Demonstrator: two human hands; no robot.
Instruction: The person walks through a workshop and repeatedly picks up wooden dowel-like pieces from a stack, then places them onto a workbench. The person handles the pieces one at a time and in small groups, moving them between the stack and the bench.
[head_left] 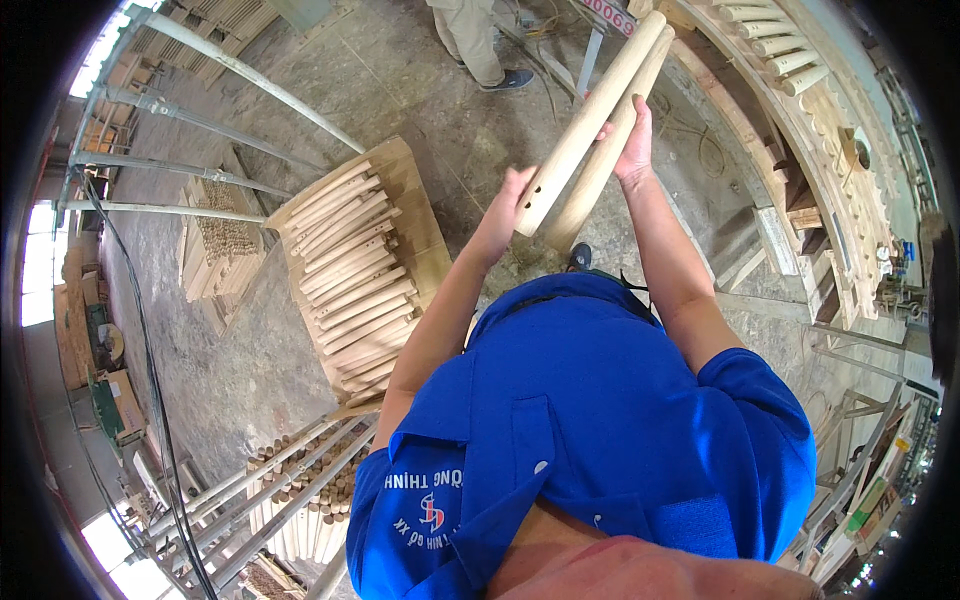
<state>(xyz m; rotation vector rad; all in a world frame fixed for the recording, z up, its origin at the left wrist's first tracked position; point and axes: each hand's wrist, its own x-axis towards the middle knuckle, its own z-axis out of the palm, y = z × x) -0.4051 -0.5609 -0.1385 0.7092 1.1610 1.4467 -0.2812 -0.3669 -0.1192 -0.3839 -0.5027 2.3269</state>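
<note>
Over grey concrete floor (390,80), the left hand (497,220) holds one pale cylindrical wooden rod (590,122) near its closer end, the right hand (634,150) a roughly parallel matching rod (597,172) mid-length, axes forward-right.

I see the drilled pole (592,118) hiding some fingers of the left hand (503,215); beyond the grip, a co-worker (470,40) is cut off.
</note>
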